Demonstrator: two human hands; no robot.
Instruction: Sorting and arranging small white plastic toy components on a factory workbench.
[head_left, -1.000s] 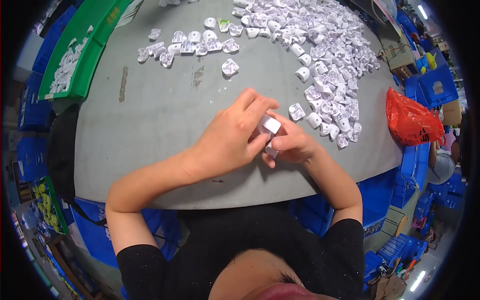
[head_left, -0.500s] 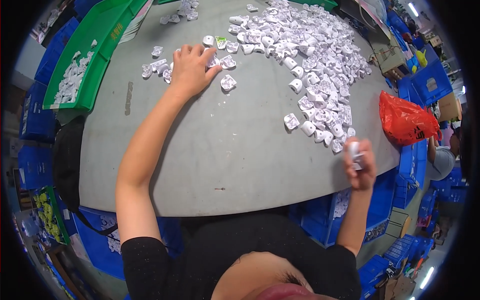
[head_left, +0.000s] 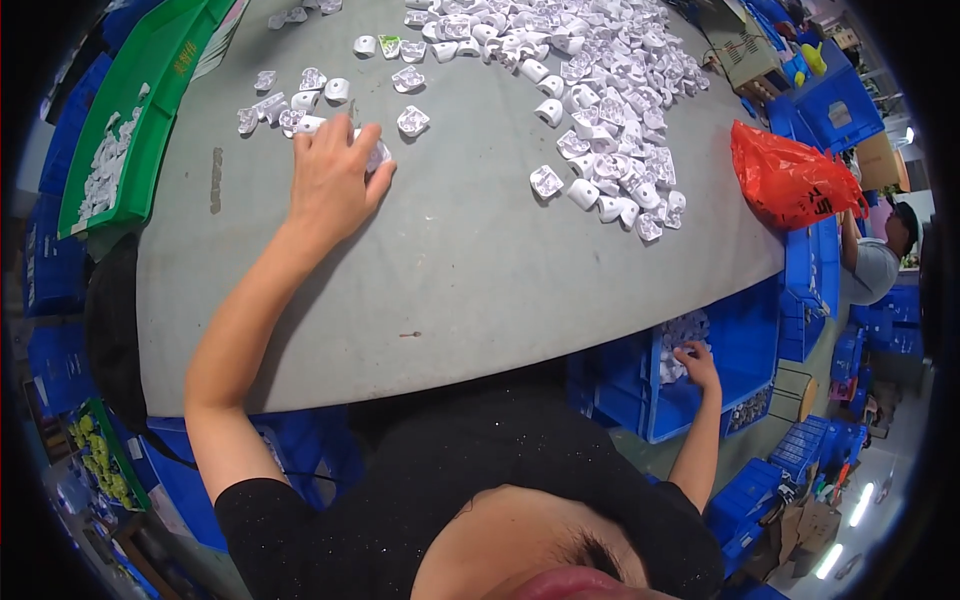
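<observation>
My left hand [head_left: 335, 185] rests on the grey table with its fingers curled over a white plastic part [head_left: 378, 155], which shows between the thumb and forefinger. Several similar small, curved white parts [head_left: 303, 101] lie just beyond its fingertips. My right hand [head_left: 700, 366] is down in a blue bin [head_left: 655, 405] below the table's front edge at the right. Its fingers are apart over the white parts [head_left: 686, 330] in that bin, and I see nothing held in them. A large heap of white parts [head_left: 620, 95] spreads over the far right of the table.
A green tray [head_left: 150, 165] with white parts stands at the far left. A red plastic bag [head_left: 790, 180] sits at the table's right edge. One green-marked part [head_left: 389, 46] lies near the heap. Another person [head_left: 875, 265] is at the far right, beyond blue crates.
My right hand has gone from above the table's right edge, holding white parts, down into the blue bin. My left hand has drawn a white part nearer to me. The view has shifted.
</observation>
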